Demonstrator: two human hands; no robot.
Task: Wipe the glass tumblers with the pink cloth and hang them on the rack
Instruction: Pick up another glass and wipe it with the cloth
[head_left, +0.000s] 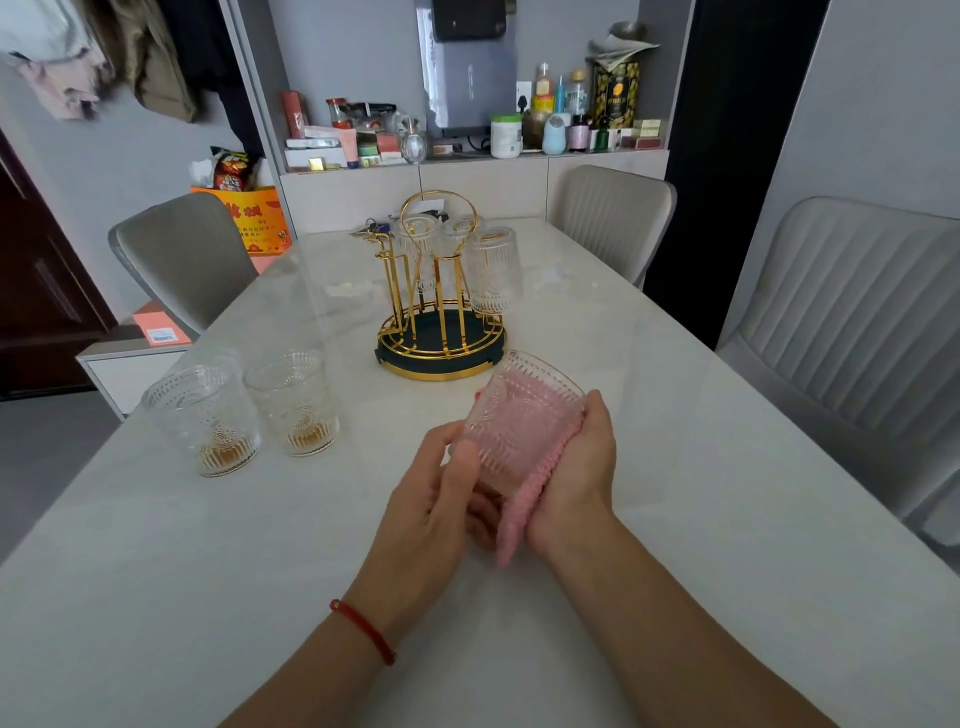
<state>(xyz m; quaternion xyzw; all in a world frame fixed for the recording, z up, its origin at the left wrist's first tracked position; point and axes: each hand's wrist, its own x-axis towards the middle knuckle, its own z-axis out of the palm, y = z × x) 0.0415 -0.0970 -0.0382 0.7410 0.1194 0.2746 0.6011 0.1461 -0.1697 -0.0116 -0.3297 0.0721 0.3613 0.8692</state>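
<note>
While the head view looks down over a pale marble table (675, 467), a gold rack (439, 312) on a dark round tray stands at its middle, and everything else is placed from it; on the near side of the rack, just to its right, both hands hold one glass tumbler (519, 421) tilted with its mouth toward the rack and close to the tray's rim without touching it; the left hand (441, 499) curls round the tumbler's base and near side, thumb laid on the glass; the right hand (576, 467) cups the tumbler's right side through a pink cloth (524, 509), fingers bent round it, the cloth's knitted edge hanging below the palm; near-left of the rack, well apart from it, two more tumblers (202, 415) (293, 400) stand upright side by side, close to the table's left edge; three inverted tumblers (491, 270) hang on the rack, toward its right and far side; its left pegs stand bare; open tabletop stretches right of the rack to the table's edge, and nearer than the hands; grey chairs (852, 291) flank the table; behind the rack, keys (371, 228) lie near the far edge; a red cord (363, 631) circles the left wrist.
</note>
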